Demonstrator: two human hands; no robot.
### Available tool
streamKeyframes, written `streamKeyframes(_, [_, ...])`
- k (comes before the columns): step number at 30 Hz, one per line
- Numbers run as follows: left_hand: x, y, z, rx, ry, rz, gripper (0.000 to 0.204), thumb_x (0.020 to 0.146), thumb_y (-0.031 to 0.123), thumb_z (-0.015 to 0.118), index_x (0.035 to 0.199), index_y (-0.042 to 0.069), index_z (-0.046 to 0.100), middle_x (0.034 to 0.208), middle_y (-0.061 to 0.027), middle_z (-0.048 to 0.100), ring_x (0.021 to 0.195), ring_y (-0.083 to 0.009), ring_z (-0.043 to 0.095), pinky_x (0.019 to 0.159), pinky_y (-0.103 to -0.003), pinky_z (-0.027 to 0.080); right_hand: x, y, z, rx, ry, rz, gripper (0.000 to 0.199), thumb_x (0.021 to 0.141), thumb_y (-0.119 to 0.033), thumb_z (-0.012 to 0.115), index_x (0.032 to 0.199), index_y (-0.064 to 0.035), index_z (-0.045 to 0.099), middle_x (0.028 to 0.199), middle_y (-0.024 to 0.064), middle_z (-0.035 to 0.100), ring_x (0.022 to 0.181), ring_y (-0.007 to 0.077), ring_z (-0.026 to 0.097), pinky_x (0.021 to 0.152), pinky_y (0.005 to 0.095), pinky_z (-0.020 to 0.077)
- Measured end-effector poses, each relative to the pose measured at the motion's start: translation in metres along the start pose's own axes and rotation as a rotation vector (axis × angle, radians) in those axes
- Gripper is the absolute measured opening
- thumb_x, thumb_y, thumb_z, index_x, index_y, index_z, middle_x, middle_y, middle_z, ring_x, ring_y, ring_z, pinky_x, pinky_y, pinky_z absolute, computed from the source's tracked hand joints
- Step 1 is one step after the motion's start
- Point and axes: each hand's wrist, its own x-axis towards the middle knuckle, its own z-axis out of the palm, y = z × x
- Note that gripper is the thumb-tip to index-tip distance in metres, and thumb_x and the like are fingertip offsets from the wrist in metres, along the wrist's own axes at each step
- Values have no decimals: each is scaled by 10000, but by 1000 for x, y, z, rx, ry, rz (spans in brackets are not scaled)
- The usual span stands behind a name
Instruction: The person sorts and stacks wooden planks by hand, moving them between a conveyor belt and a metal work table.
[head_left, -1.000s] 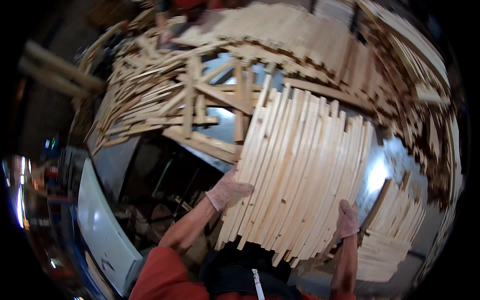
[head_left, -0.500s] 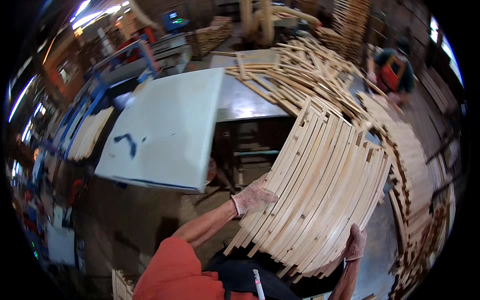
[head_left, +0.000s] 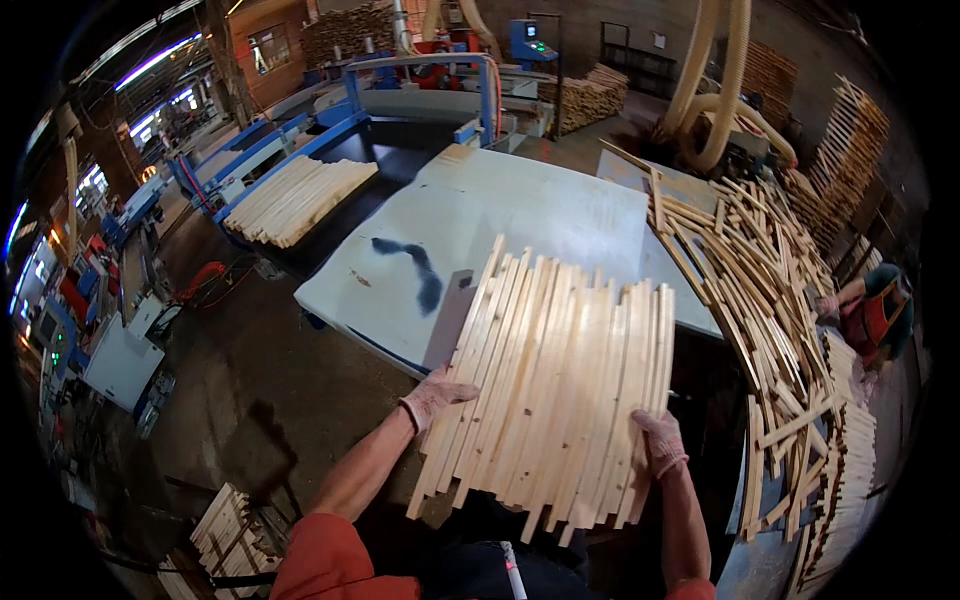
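Observation:
Between my two gloved hands I carry a flat bundle of wooden strips [head_left: 550,390], laid side by side with uneven ends and a few dark knots. My left hand [head_left: 438,397] grips its left edge, thumb on top and the fingers hidden beneath. On the right edge my right hand [head_left: 661,441] is closed in the same way, thumb over the outer strip. The far end of the bundle hangs over the near part of a pale table [head_left: 540,190] marked with a dark blue smear; whether it touches the surface I cannot tell.
Left of the table, a machine with a blue frame [head_left: 420,62] holds another row of strips [head_left: 298,200]. Loose strips [head_left: 760,290] lie piled at right, beside a co-worker [head_left: 880,310]. More strips [head_left: 235,535] sit low at left. Thick hoses [head_left: 715,90] hang behind.
My view has swung left, away from the strip pile. The bundle, held in both hands, has come round from the pile's side to the pale table's near edge.

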Motion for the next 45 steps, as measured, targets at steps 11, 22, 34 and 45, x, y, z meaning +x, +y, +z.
streamKeyframes(11, [105,68,-115,724,181,30,949,892,539,828,1587,9,458,1497,-201,631,1373,-310,601,1176,-397,455,108,-10,126,-148,67,107,338,859,-129,818,1148,31,742,967,98,768,777,197,709,711,357,592])
streamKeyframes(22, [255,196,-190,1269,165,-182,1186,890,817,617,1713,46,249,1576,-290,535,1421,-429,566,1177,-506,457,223,-41,247,68,205,-23,449,898,-83,773,1307,-9,605,983,56,709,819,193,691,750,347,594])
streamKeyframes(34, [309,254,-383,1356,522,-45,990,912,708,641,1665,118,386,1619,-241,454,1436,-418,493,1193,-552,373,342,-63,518,97,19,9,437,949,-75,749,1336,-25,555,1054,74,702,896,186,703,802,344,609])
streamKeyframes(45, [370,279,-605,1606,525,147,937,1052,690,433,1702,32,285,1757,-235,263,1644,-407,172,1327,-587,69,406,-41,730,14,96,-51,616,921,-151,808,1429,26,510,1131,135,720,969,214,697,856,362,604])
